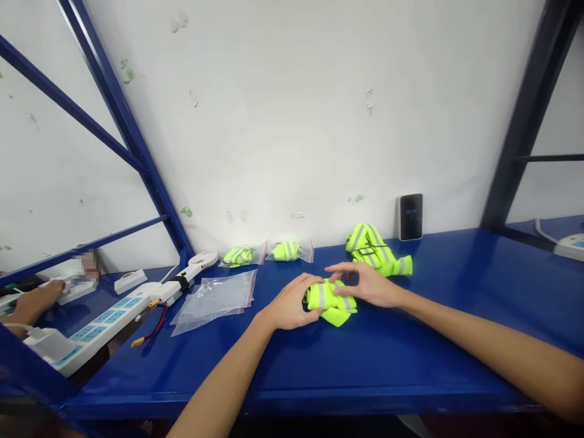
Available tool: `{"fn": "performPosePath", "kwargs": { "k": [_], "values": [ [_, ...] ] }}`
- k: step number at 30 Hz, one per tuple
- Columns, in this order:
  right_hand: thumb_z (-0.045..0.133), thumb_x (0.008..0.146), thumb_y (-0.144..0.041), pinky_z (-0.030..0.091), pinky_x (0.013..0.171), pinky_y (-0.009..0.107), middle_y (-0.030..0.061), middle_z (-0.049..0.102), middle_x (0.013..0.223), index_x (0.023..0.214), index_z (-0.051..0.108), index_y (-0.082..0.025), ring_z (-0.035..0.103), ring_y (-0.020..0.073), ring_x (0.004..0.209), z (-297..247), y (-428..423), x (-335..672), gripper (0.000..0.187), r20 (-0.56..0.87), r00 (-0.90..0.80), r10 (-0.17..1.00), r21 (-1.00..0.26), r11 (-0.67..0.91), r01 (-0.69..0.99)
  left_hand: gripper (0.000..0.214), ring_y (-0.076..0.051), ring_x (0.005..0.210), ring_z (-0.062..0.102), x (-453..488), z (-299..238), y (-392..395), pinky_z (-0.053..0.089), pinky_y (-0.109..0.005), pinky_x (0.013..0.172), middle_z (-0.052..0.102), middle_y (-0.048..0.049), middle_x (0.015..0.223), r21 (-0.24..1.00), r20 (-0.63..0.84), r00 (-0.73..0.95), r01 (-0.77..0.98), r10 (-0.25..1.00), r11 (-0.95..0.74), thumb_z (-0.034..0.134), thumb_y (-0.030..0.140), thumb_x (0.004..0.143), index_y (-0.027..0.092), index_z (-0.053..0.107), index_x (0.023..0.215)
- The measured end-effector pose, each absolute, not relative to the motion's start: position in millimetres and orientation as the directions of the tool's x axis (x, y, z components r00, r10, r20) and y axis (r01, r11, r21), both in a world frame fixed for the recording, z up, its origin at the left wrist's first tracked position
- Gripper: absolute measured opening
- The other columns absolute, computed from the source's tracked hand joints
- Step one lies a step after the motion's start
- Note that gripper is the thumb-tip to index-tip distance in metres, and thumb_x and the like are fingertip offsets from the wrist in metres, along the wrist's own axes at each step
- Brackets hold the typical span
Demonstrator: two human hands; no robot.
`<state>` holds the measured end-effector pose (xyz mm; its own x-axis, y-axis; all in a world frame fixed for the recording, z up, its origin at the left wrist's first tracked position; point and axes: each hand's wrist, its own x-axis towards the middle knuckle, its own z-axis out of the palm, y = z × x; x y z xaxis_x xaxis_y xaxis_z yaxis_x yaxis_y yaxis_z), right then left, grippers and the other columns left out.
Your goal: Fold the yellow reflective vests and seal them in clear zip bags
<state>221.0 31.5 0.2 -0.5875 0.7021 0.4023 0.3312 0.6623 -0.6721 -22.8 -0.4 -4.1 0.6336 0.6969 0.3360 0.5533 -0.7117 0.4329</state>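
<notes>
A folded neon-yellow reflective strap vest (329, 296) with grey bands lies on the blue table in front of me. My left hand (295, 302) is curled round its left side, thumb along the near edge, holding it against the tabletop. Over its right side is my right hand (365, 285), with index finger and thumb apart and fingertips at the fabric. A loose end of the strap sticks out toward me. Just behind my right hand lies another, looser reflective strap vest (371, 252) with a black cord or band on it.
Two bagged neon bundles, one left (239, 255) and one right (286, 250), lie by the wall. Clear zip bags (216, 298) are stacked at left, beside a white handheld fan (203, 260), power strip (104, 319) and red-black cable (159, 322). A phone-like device (410, 217) leans at back. Another person's hand (48, 295) shows far left.
</notes>
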Motion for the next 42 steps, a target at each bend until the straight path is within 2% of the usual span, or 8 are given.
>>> {"fn": "performPosePath", "kwargs": {
  "k": [4, 12, 16, 19, 23, 26, 32, 42],
  "values": [
    [0.058, 0.085, -0.035, 0.048, 0.085, 0.038, 0.0099, 0.07, 0.105, 0.117, 0.063, -0.018, 0.063, 0.0242, 0.095, -2.7, 38.0, 234.3, 0.036, 0.577, -0.531, 0.62, -0.558, 0.775, 0.298, 0.063, -0.025, 0.111, 0.055, -23.1, -5.4, 3.9, 0.042, -0.038, 0.099, 0.056, -0.0089, 0.125, 0.425, 0.334, 0.631, 0.563, 0.7, -0.709, 0.068, 0.024, 0.069, 0.024, 0.049, 0.129],
    [0.064, 0.08, -0.029, 0.044, 0.096, 0.04, 0.0102, 0.06, 0.125, 0.132, 0.05, -0.021, 0.057, 0.0261, 0.111, 2.0, 21.1, 225.7, 0.054, 0.397, -0.735, 0.549, -0.507, 0.799, 0.323, 0.043, -0.021, 0.09, 0.059, -29.8, -8.8, 14.3, 0.046, -0.03, 0.079, 0.064, -0.0068, 0.102, 0.699, 0.358, 0.544, 0.382, 0.759, -0.604, 0.065, 0.042, 0.079, 0.015, 0.06, 0.112],
    [0.068, 0.079, -0.035, 0.05, 0.077, 0.034, 0.0052, 0.067, 0.099, 0.111, 0.059, -0.019, 0.062, 0.0218, 0.085, -2.1, 12.6, 209.7, 0.037, 0.406, -0.648, 0.644, -0.656, 0.699, 0.284, 0.054, -0.022, 0.084, 0.06, -30.9, -11.8, 16.3, 0.047, -0.029, 0.072, 0.066, -0.0079, 0.093, 0.832, 0.336, 0.489, 0.247, 0.805, -0.497, 0.058, 0.059, 0.081, 0.01, 0.063, 0.104],
    [0.072, 0.074, -0.033, 0.05, 0.074, 0.031, 0.0021, 0.065, 0.091, 0.099, 0.059, -0.017, 0.061, 0.0197, 0.081, -1.6, 10.1, 204.3, 0.032, 0.362, -0.595, 0.717, -0.847, 0.52, 0.111, 0.072, -0.028, 0.096, 0.061, -28.5, -7.7, 14.3, 0.049, -0.034, 0.08, 0.065, -0.0123, 0.108, 0.851, 0.378, 0.478, 0.158, 0.793, -0.5, 0.052, 0.069, 0.079, 0.012, 0.055, 0.123],
    [0.072, 0.074, -0.029, 0.049, 0.06, 0.026, -0.0029, 0.061, 0.079, 0.121, 0.049, -0.022, 0.057, 0.0142, 0.066, -0.6, 10.5, 202.7, 0.052, 0.292, -0.464, 0.836, -0.956, 0.263, -0.127, 0.088, -0.032, 0.117, 0.053, -25.4, 0.0, 9.3, 0.045, -0.04, 0.096, 0.052, -0.0157, 0.133, 0.724, 0.535, 0.389, 0.247, 0.75, -0.644, 0.065, 0.066, 0.071, 0.018, 0.04, 0.141],
    [0.065, 0.079, -0.027, 0.038, 0.044, 0.02, -0.0075, 0.052, 0.064, 0.136, 0.037, -0.029, 0.045, 0.0091, 0.047, -1.1, 10.6, 201.3, 0.063, 0.177, -0.43, 0.885, -0.977, 0.105, -0.187, 0.094, -0.03, 0.117, 0.052, -25.5, 0.9, 7.8, 0.046, -0.041, 0.096, 0.051, -0.0144, 0.131, 0.577, 0.666, 0.299, 0.375, 0.683, -0.726, 0.076, 0.055, 0.066, 0.022, 0.035, 0.144],
    [0.06, 0.083, -0.028, 0.031, 0.041, 0.016, -0.0074, 0.047, 0.065, 0.127, 0.047, -0.031, 0.037, 0.0054, 0.045, 2.4, 7.8, 200.6, 0.046, 0.056, -0.453, 0.89, -0.94, -0.106, -0.324, 0.076, -0.029, 0.119, 0.049, -23.7, 1.9, 5.9, 0.043, -0.046, 0.101, 0.049, -0.0119, 0.128, 0.298, 0.735, 0.412, 0.518, 0.539, -0.802, 0.079, 0.042, 0.068, 0.025, 0.048, 0.135],
    [0.06, 0.083, -0.033, 0.03, 0.038, 0.015, -0.0061, 0.051, 0.065, 0.11, 0.057, -0.025, 0.042, 0.0062, 0.044, -2.1, 11.0, 201.6, 0.028, -0.028, -0.555, 0.831, -0.92, -0.238, -0.31, 0.057, -0.021, 0.092, 0.057, -27.9, -3.5, 5.4, 0.05, -0.035, 0.078, 0.054, -0.0097, 0.104, 0.164, 0.72, 0.516, 0.523, 0.464, -0.836, 0.066, 0.029, 0.073, 0.018, 0.053, 0.128]
  ]
}}
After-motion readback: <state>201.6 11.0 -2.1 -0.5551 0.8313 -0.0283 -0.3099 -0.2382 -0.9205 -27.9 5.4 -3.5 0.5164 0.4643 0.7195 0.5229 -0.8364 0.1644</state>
